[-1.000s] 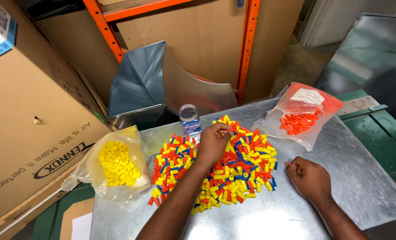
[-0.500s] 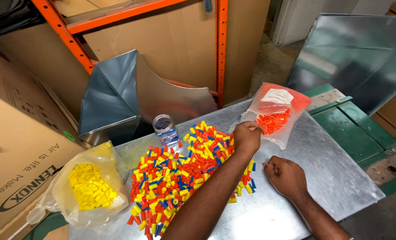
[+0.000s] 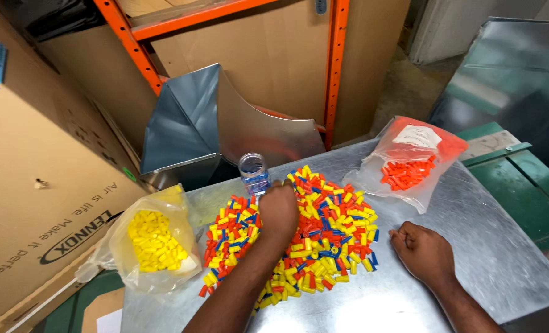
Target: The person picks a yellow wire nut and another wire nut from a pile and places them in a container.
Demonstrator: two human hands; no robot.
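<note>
Left hand [image 3: 279, 209] rests curled on the pile of small plastic caps [image 3: 324, 237]; grasp unclear. Right hand [image 3: 424, 251] fisted, contents hidden. Caps judged light, rigid, slippery; pinch singly

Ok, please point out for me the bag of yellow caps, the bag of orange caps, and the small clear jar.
bag of yellow caps [image 3: 154, 240], head view, on the yellow caps inside.
bag of orange caps [image 3: 408, 172], head view, on the orange caps inside.
small clear jar [image 3: 253, 169], head view, on its open rim.
</note>
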